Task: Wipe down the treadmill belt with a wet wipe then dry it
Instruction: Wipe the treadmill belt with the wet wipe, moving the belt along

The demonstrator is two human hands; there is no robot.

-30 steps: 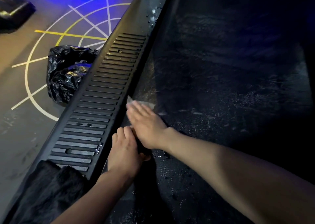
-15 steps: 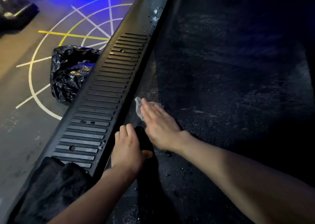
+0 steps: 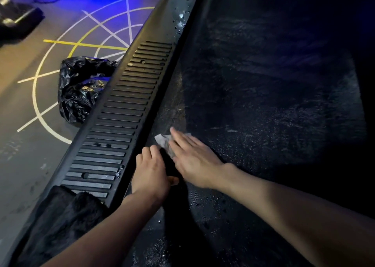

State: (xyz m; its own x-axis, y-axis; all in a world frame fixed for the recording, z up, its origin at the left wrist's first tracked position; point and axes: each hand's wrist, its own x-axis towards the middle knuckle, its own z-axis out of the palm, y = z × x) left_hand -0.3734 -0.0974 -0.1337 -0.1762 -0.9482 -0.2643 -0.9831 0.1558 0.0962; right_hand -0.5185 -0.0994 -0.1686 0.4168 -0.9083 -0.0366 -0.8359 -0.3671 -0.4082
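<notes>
My right hand [image 3: 194, 161], fingers straight, presses a crumpled white wet wipe [image 3: 162, 141] flat on the black textured treadmill belt [image 3: 263, 104] near its left edge; my left hand [image 3: 151, 175] curls beside it, grip unclear.

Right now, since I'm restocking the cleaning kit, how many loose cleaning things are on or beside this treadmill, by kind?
Wet wipe: 1
Black fluffy cloth: 1
Black plastic bag: 1
Total: 3

Most of the wet wipe [image 3: 162, 141] is hidden under the right hand [image 3: 194, 161], only one corner showing.
</notes>
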